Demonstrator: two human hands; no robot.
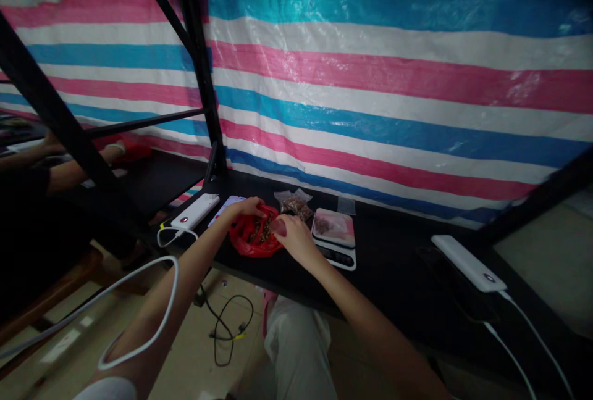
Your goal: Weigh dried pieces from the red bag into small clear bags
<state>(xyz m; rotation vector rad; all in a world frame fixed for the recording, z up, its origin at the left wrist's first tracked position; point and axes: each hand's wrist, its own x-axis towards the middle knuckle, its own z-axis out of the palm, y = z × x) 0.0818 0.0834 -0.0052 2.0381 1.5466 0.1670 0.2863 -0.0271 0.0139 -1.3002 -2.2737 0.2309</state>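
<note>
A red plastic bag (pixel 241 244) sits at the table's front edge, its mouth spread wide around many small brown and golden bits (pixel 263 231). At its far-left rim, my left hand (pixel 249 207) has its fingers closed on the plastic. My right hand (pixel 293 234) is over the bag's right side, fingers curled around a small, see-through, reddish-brown thing (pixel 278 227) whose kind is unclear. Just right of that hand stands a white digital scale (pixel 349 259), with a small clear bag of brown bits (pixel 323 225) on its pinkish top. Behind, filled clear bags (pixel 296 205) lie together.
A white power bank (pixel 195 211) and a phone (pixel 225 207) lie left of the red bag; another power bank (pixel 467 263) is far right beside a dark phone (pixel 456 286). A white cable (pixel 176 276) loops over my left forearm. Another person's arm (pixel 76 171) shows left.
</note>
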